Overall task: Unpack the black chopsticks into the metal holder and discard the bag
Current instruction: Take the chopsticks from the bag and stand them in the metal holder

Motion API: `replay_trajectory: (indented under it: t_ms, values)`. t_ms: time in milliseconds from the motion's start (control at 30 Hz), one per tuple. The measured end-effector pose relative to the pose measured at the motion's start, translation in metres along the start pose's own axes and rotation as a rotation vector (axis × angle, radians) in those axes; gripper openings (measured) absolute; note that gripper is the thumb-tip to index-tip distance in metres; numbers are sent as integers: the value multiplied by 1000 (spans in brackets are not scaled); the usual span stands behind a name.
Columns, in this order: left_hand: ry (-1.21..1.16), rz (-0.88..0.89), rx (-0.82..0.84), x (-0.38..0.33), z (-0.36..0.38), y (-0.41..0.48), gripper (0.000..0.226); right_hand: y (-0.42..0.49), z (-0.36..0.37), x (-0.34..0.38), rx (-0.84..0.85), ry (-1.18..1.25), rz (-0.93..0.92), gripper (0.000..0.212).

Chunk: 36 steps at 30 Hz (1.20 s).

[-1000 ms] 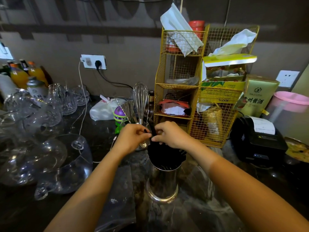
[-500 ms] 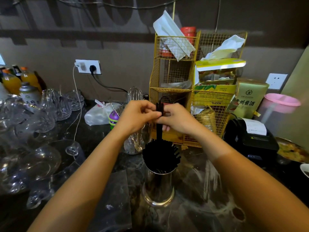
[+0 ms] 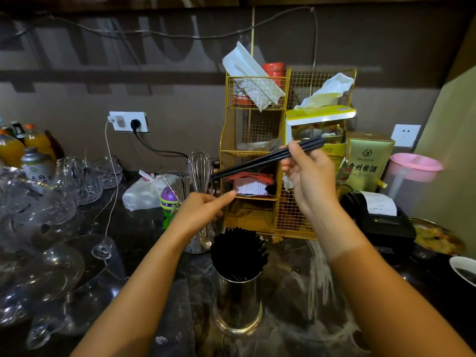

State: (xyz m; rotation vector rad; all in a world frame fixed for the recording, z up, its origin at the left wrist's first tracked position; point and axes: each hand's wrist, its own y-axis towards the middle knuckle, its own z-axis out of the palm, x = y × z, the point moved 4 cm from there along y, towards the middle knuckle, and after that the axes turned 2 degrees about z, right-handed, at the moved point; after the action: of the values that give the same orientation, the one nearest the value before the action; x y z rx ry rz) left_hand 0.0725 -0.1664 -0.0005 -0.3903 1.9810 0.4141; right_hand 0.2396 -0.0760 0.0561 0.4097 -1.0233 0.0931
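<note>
Black chopsticks (image 3: 268, 158), just lifted from the full metal holder (image 3: 238, 302), sit gripped in the right hand (image 3: 307, 173); left hand (image 3: 203, 211) now loosely open, empty.

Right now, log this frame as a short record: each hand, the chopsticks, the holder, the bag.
right hand: shut on a few black chopsticks, held up, nearly level
left hand: open, empty, below the chopstick tips
metal holder: upright on the dark counter, packed with chopsticks
bag: flat clear plastic lies left of the holder, possibly the bag
</note>
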Motion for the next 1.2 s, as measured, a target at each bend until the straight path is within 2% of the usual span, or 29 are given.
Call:
replay_trajectory:
  t_ms: [67, 200, 333, 467, 567, 633, 700, 767, 867, 967, 1100, 1200]
  values:
    - [-128, 64, 31, -8, 7, -2, 33, -7, -1, -15, -78, 170, 119, 12]
    - [-523, 196, -169, -27, 12, -4, 9, -20, 2, -47, -203, 435, 359, 8]
    - [-869, 235, -242, -39, 17, -8, 18, -30, 10, -67, -195, 637, 513, 2]
    - [-848, 286, -248, -48, 11, -5, 18, -40, 15, -80, -163, 722, 627, 5]
    - [-742, 296, -279, -55, -1, -1, 19, -42, 6, -83, -170, 519, 686, 12]
    - [-643, 323, -270, -60, -12, 3, 18, -35, -7, -78, -195, 194, 610, 15]
    - [-504, 357, -197, -63, -19, 6, 18, -24, -12, -62, -152, -207, 425, 18]
    - [-348, 370, -103, -62, -18, 8, 19, -16, -7, -41, -49, -455, 199, 32]
    - [-193, 345, 32, -53, -7, 9, 19, -14, 15, -16, 198, -592, -76, 43]
    - [-141, 313, 121, -38, 6, 10, 20, -23, 36, -6, 393, -730, -295, 49]
    - [28, 375, 154, -24, 20, 5, 28, -34, 49, -15, 486, -952, -496, 44]
    - [132, 374, 126, -11, 27, 3, 32, -37, 45, -33, 513, -1121, -488, 37]
